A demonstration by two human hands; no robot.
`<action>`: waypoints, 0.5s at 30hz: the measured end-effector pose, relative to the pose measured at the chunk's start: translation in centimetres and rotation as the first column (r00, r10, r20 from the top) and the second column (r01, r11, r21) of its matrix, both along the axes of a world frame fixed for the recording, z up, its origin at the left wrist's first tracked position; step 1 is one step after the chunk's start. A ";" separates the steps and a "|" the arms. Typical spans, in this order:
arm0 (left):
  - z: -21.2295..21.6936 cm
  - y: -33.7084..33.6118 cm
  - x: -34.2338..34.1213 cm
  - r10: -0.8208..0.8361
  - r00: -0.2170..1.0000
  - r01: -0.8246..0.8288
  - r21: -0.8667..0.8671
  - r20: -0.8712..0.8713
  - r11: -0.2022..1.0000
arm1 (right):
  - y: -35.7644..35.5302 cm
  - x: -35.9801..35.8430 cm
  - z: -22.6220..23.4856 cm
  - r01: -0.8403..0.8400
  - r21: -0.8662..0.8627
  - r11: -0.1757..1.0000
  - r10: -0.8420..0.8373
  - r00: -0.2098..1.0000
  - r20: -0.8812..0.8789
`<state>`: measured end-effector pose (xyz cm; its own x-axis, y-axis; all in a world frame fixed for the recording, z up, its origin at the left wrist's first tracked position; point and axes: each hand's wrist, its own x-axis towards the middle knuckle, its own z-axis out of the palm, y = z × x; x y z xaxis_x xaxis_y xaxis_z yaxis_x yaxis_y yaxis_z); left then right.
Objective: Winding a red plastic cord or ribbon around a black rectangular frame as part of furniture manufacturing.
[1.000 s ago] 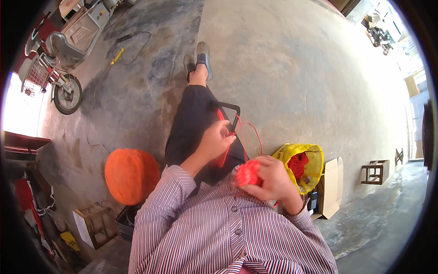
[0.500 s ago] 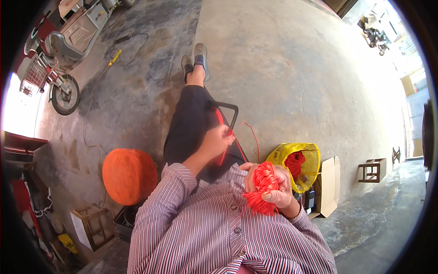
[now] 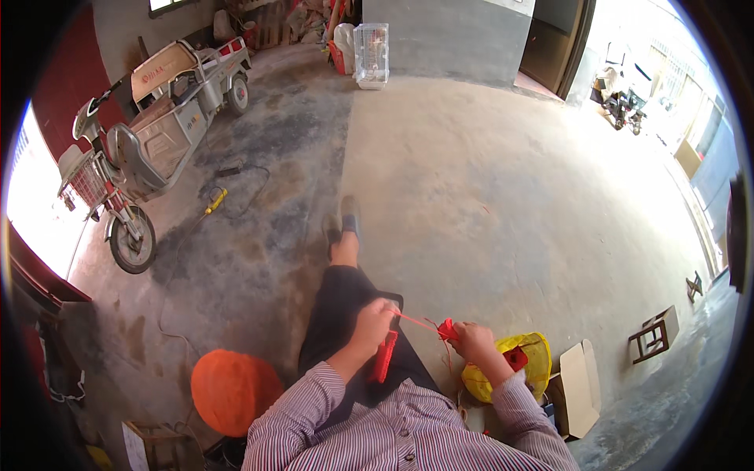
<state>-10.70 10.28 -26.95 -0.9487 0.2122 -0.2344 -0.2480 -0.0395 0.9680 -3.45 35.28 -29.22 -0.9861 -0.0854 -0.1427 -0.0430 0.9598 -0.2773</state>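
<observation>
Open concrete floor [image 3: 503,204] is stretching wide ahead of my hands. My own leg [image 3: 345,306] is lying between them and under the taut red cord [image 3: 416,320]. A yellow bag [image 3: 522,361] and cardboard box [image 3: 581,385] are crowding my right; an orange round heap [image 3: 232,390] is sitting near my left elbow.

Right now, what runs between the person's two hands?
In the head view, a thin red string stretches from the left hand to the right hand, which grips a small red bundle.
</observation>
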 end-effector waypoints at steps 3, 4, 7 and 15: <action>-1.2 0.9 -0.3 -0.116 0.986 0.071 -0.326 -0.120 0.943 | -0.1 -2.9 -4.3 0.091 0.175 0.980 -0.119 0.980 0.157; -1.2 1.2 -0.5 -0.075 0.976 0.005 -0.326 -0.203 0.945 | -1.2 -3.9 -3.8 0.151 0.104 0.983 -0.169 0.967 0.192; -1.0 1.1 -2.2 0.122 0.951 -0.216 -0.333 -0.283 0.918 | -4.7 -5.6 -2.9 0.150 -0.093 0.984 -0.131 0.974 0.183; -3.2 0.6 -1.3 -0.143 0.898 -0.157 -0.606 -0.416 0.780 | -9.5 -7.5 -0.6 -0.018 -0.512 0.859 0.150 0.964 0.219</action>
